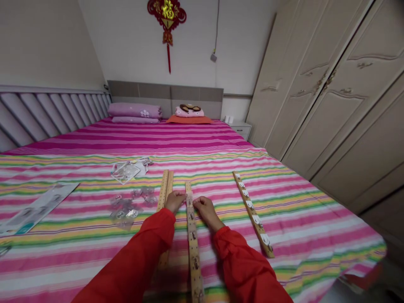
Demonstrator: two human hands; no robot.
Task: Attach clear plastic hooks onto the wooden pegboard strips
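A long wooden strip (193, 244) with small metal hooks lies lengthwise on the striped bedspread (299, 219) in front of me. My left hand (174, 201) and my right hand (204, 208) meet at its upper part, fingers pinched on a small clear hook piece (190, 198) against the strip. Both arms wear red sleeves. Two bare wooden strips (165, 193) lie side by side just left of my left hand. To the right, a fourth strip (253, 213) carries several white hooks.
Loose clear hooks (126, 208) and plastic bags (128, 170) lie at the left, beyond them a flat printed package (34, 208). Pillows (135, 112) sit at the headboard. A wardrobe (331, 92) stands at the right, a nightstand (240, 128) beside the bed.
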